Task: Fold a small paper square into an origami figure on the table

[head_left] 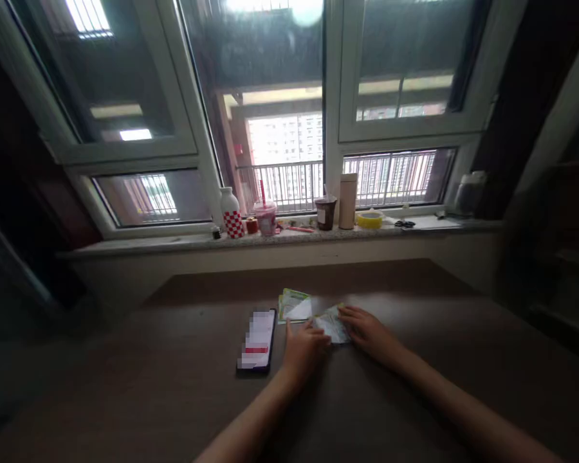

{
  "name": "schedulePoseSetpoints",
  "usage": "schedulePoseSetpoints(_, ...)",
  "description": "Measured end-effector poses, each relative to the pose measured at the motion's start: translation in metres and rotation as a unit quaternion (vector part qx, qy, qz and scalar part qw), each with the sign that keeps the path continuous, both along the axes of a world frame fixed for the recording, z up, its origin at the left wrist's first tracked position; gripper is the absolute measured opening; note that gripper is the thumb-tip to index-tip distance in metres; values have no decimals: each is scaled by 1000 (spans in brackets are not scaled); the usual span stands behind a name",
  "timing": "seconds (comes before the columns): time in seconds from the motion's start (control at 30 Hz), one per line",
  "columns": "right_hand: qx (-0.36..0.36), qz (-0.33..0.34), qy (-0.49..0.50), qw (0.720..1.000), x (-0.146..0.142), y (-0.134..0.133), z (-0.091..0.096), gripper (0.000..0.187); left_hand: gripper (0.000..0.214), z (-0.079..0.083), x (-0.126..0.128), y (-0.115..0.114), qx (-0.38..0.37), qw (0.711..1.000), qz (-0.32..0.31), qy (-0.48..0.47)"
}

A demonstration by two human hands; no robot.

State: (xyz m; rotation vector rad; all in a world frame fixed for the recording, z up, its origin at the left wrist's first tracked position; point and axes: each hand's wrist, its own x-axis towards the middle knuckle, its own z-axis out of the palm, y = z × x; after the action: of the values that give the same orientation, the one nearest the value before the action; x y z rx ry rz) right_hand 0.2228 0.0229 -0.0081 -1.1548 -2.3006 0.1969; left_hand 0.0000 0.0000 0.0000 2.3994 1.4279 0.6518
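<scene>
Both my hands rest on a small folded piece of printed paper [332, 326] in the middle of the dark brown table [415, 302]. My left hand [303, 350] presses its left edge, fingers curled, the forefinger pointing forward. My right hand [367, 330] lies over the paper's right side with its fingers bent down onto it. Just behind, a small stack of green-edged paper sheets [294, 305] lies flat. A phone [257, 341] with its screen lit lies to the left of my left hand.
A stone window sill [149, 242] behind the table carries a red-and-white checked bottle [231, 214], a pink drink cup with a straw [266, 217], a dark cup [325, 213], a tall beige flask [348, 200], a yellow tape roll [369, 220], scissors [404, 224] and a kettle [468, 193].
</scene>
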Motion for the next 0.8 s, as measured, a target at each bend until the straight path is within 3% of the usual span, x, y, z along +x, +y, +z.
schedulePoseSetpoints(0.17, 13, -24, -13, 1000, -3, -10, -12, 36, 17, 8, -2, -11, 5, 1000, 8, -6)
schedulePoseSetpoints(0.37, 6, -44, -25, 999, -13, -15, -4, 22, 21, 19, 13, -11, 47, 996, 36, 62)
schedulePoseSetpoints(0.57, 15, -91, -69, 993, -25, -13, -4, 20, 34, 3, 22, -7, 87, 986, 66, 125)
schedulePoseSetpoints(0.8, -19, -67, -65, 995, -23, -13, -18, 41, 50, -7, 17, -6, 101, 981, 54, 155)
